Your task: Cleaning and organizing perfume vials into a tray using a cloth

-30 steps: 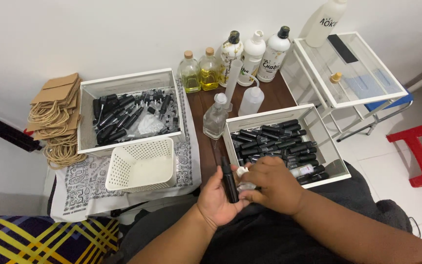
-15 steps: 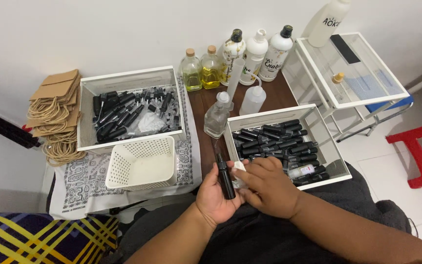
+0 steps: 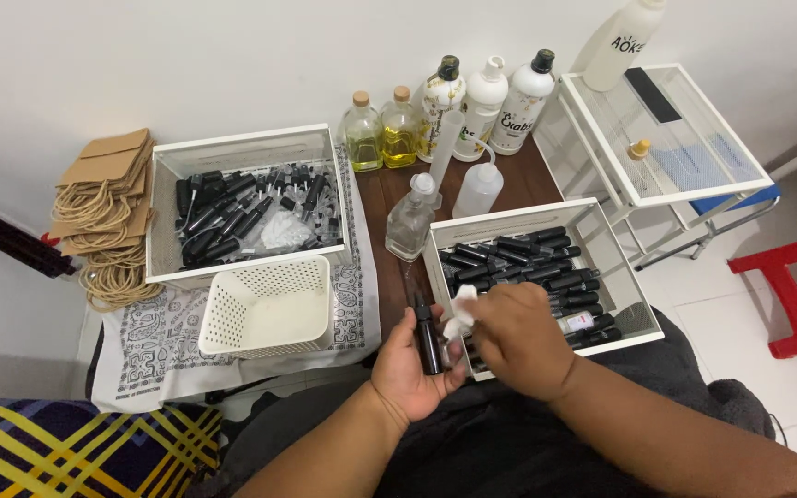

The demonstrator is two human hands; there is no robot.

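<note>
Compared with a second ago, the small black bottle [image 3: 428, 343] now stands more upright in the left hand [image 3: 410, 367], which is wrapped around it at the near edge of the surface. The right hand [image 3: 517, 339] has slid in closer, fingers pinching a bit of white cloth [image 3: 459, 319] against the bottle's right side. Just beyond the right hand sits the white tray of black bottles [image 3: 603, 242]; left of it, the white perforated basket [image 3: 269, 308]. Farther back, the second white tray [image 3: 249, 148], then the tall bottles [image 3: 483, 109] along the far edge.
</note>
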